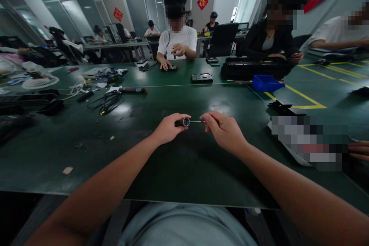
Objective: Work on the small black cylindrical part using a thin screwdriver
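My left hand [169, 128] is closed around a small dark cylindrical part [186, 122] with a round, silvery open end facing me. In my right hand [223, 128] is a thin screwdriver [196, 122]; its handle is mostly hidden by my fingers, with a bit of red showing. The metal shaft runs sideways to the left, and its tip meets the edge of the round part. Whether the tip sits in a screw is too small to tell. Both hands are held over the green table [178, 169], near its middle.
Ahead lie a hard drive [202, 78], a blue bin [266, 83] and a long black unit [253, 68]. To the left are black cables [111, 102] and a dark rod-like tool [132, 90]. Across the table a person [177, 38] handles a small device. Another hand [360, 150] reaches in at right.
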Tool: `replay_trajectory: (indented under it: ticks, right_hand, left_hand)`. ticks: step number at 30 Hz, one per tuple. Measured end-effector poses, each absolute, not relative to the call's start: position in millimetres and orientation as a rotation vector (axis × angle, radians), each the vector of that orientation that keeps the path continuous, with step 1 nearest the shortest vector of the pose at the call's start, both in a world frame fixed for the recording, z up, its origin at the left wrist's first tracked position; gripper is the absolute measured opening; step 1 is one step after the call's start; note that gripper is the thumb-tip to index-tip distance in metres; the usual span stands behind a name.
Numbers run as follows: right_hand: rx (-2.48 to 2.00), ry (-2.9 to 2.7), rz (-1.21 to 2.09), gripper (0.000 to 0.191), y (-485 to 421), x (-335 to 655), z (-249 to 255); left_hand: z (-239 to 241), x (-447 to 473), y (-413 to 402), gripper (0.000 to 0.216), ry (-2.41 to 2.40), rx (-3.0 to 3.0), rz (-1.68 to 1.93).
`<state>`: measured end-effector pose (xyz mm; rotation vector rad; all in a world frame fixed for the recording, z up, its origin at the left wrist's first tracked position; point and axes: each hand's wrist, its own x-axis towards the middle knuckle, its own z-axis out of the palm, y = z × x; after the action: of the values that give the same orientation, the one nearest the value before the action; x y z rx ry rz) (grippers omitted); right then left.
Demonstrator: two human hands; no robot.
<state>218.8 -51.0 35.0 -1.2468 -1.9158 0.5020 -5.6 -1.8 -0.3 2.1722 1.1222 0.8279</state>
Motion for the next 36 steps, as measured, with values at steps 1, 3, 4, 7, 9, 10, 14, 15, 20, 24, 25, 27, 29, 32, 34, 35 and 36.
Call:
replay_trajectory:
  ticks: [1, 3, 4, 7, 9, 10, 14, 15, 20, 24, 25, 27, 29, 32, 34, 35, 36]
  right_hand:
    - [-1.248, -1.914, 0.511, 0.027, -51.2, 218.9, 34.7]
    - [-1.242, -1.910, 0.524, 0.024, -51.8, 219.1, 33.4]
    - [-1.233, -1.911, 0.524, 0.023, -52.0, 219.3, 32.5]
    - [-1.204, -1.915, 0.511, 0.021, -51.6, 219.7, 29.9]
    - [-1.193, -1.918, 0.513, 0.020, -50.9, 220.0, 29.2]
    - [-1.187, -1.918, 0.523, 0.021, -50.6, 220.1, 29.3]
    - [-1.196, -1.926, 0.567, 0.030, -50.8, 220.3, 31.2]
    - [-1.207, -1.937, 0.567, 0.028, -51.1, 220.2, 31.5]
    - [-1.199, -1.949, 0.551, 0.018, -51.8, 218.6, 30.0]
    - [-1.199, -1.882, 0.574, 0.018, -51.7, 218.1, 28.1]
    - [-1.214, -1.865, 0.571, 0.018, -51.7, 218.4, 28.1]
    - [-1.223, -1.855, 0.573, 0.017, -51.4, 219.0, 28.5]
    - [-1.219, -1.869, 0.590, 0.018, -50.8, 219.7, 28.9]
    - [-1.210, -1.891, 0.612, 0.031, -49.9, 219.7, 28.7]
    - [-1.224, -1.888, 0.606, 0.031, -49.7, 219.0, 28.2]
    - [-1.232, -1.878, 0.601, 0.027, -49.7, 218.5, 27.9]
    - [-1.237, -1.860, 0.595, 0.021, -49.8, 218.0, 27.6]
  left_hand:
    - [-0.2, -5.9, -1.7, 0.041, 1.124, 2.174, 0.826]
    - [0.2, -6.1, -1.6, 0.041, 1.129, 2.178, 0.827]
    - [0.6, -6.0, -1.6, 0.041, 1.131, 2.180, 0.828]
    - [1.8, -4.9, -2.0, 0.040, 1.140, 2.180, 0.838]
    - [2.1, -4.0, -2.5, 0.040, 1.141, 2.176, 0.839]
    - [1.9, -3.8, -2.6, 0.040, 1.138, 2.172, 0.838]
    - [0.2, -4.1, -2.2, 0.040, 1.122, 2.169, 0.837]
    - [-0.1, -4.5, -1.9, 0.040, 1.122, 2.173, 0.836]
    - [0.2, -5.7, -0.8, 0.039, 1.137, 2.180, 0.842]
    - [0.6, -5.9, -0.5, 0.039, 1.143, 2.186, 0.837]
    - [0.6, -5.9, -0.5, 0.039, 1.140, 2.187, 0.833]
    - [0.6, -5.9, -0.7, 0.040, 1.135, 2.185, 0.829]
    - [0.5, -5.7, -0.8, 0.040, 1.133, 2.180, 0.825]
    - [0.1, -5.4, -0.9, 0.041, 1.126, 2.181, 0.822]
    - [0.0, -5.3, -0.9, 0.041, 1.121, 2.184, 0.822]
    - [0.1, -5.2, -0.9, 0.040, 1.120, 2.185, 0.820]
    - [0.4, -5.1, -0.9, 0.040, 1.121, 2.186, 0.820]
